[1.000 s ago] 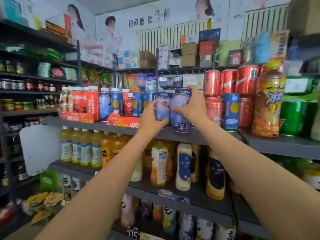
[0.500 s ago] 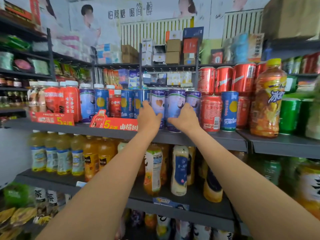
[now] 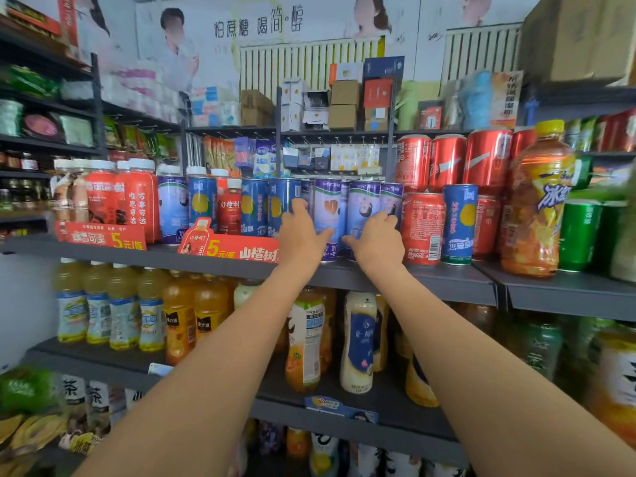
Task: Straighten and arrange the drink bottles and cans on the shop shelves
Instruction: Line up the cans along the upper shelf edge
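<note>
Two bare hands reach up to the upper shelf (image 3: 447,284), where a row of purple-banded cans stands upright at the front edge. The left hand (image 3: 301,241) holds the left side of one purple can (image 3: 327,215), its thumb stretched across the can's lower front and its fingers (image 3: 296,205) curled round the far side, up against the neighbouring blue can (image 3: 280,204). The right hand (image 3: 377,244) grips the next purple can (image 3: 363,208), thumb pointing left across its base and fingers (image 3: 387,218) bent round its right side; how tightly either hand closes is hard to judge, since the backs of the hands hide the contact. The two cans stand touching, side by side. Just right of them sits a third purple can (image 3: 392,203), then a red cola can (image 3: 422,228) and a blue can with a yellow disc (image 3: 459,223). More red cans (image 3: 447,163) are stacked above. A large orange tea bottle (image 3: 537,208) stands further right. Red price tags (image 3: 229,247) hang on the shelf edge at left.
</note>
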A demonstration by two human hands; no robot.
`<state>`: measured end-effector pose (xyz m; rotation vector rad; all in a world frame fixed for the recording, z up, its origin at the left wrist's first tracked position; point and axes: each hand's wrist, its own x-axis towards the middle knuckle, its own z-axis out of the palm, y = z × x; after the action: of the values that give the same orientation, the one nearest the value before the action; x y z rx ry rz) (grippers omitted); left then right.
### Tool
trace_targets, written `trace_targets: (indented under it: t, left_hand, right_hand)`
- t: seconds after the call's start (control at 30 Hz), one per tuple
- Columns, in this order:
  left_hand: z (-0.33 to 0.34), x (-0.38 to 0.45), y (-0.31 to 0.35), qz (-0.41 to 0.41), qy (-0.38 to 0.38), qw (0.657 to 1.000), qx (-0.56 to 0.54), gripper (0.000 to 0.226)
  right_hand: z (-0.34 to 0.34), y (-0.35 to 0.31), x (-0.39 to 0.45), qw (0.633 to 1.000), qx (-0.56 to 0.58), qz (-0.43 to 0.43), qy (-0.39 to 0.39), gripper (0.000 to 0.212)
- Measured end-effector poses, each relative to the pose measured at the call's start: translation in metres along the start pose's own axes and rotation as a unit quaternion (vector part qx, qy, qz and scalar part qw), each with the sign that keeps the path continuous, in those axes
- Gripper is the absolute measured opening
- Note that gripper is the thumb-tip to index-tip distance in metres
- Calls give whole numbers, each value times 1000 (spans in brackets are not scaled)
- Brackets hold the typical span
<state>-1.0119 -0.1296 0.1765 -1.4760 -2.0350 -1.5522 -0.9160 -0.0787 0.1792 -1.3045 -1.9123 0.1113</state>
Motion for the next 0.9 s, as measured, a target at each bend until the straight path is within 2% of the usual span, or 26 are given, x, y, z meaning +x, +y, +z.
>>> trace_targets:
  t: [0.27,0.37,0.47,0.57,0.63,0.77,0.9]
  left_hand:
    - [8,-1,-2,31,-30,999,-14,58]
    - [8,-7,7,36,6,999,12,60]
    - [10,-20,27,155,92,982,59,56]
    - [23,-26,50,233,69,968,68,56]
    - [34,-28,66,254,37,964,66,58]
    - [54,-28,87,285,-3,954,96,61]
    - [65,-27,96,267,-25,955,129,63]
  right_hand:
    - [0,6,-9,1000,1,-19,0,56]
    - [-5,5,-13,999,-19,-39,12,53]
    - [-26,7,-13,989,-30,-90,109,44]
    - [-63,22,-6,974,-50,-109,193,40]
    - [-88,40,3,979,-61,-74,179,42]
    - [-115,75,22,996,-66,3,53,56]
    - [-118,84,29,996,-86,21,-35,67]
